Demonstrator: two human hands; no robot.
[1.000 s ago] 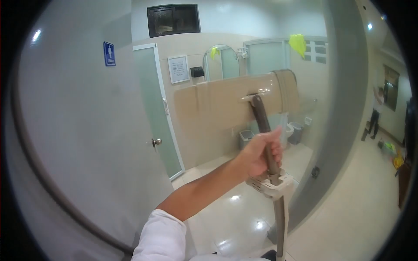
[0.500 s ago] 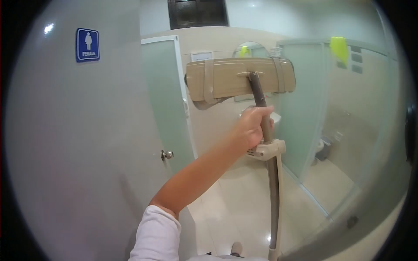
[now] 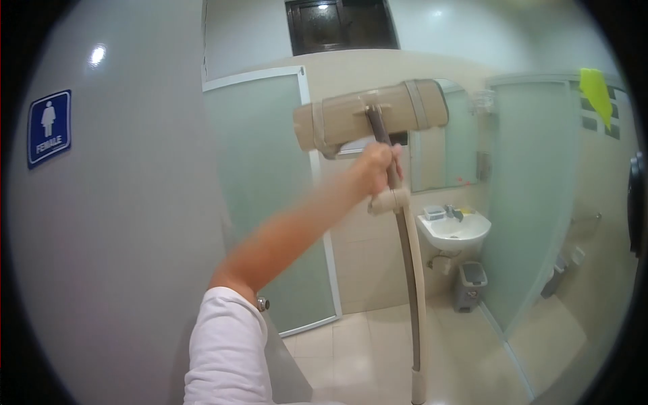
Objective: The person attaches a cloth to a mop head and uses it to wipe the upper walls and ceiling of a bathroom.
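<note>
My left hand (image 3: pixel 379 166) is wrapped round the brown upper pole of a flat mop (image 3: pixel 408 270), just below its head. The mop is held upside down, with its wide beige head (image 3: pixel 364 111) raised and slightly tilted. Grey straps cross the head near both ends, and a dark pad edge shows underneath. Below my fingers sits a beige plastic collar (image 3: pixel 389 201) on the pole. From there the handle runs down to the bottom edge of the view. My right hand is out of view.
A grey door with a blue FEMALE sign (image 3: pixel 49 128) and a knob (image 3: pixel 263 304) stands close on the left. Beyond are a frosted glass door (image 3: pixel 270 202), a white sink (image 3: pixel 455 231), a mirror (image 3: pixel 439 162), a grey bin (image 3: pixel 470 287) and a glass partition (image 3: pixel 533 189) with a yellow-green cloth (image 3: pixel 595 94).
The view has shifted left-to-right and forward, so the sink and bin now show fully. My left hand, still round the pole, appears higher and further left, and the mop head's tilt has changed.
</note>
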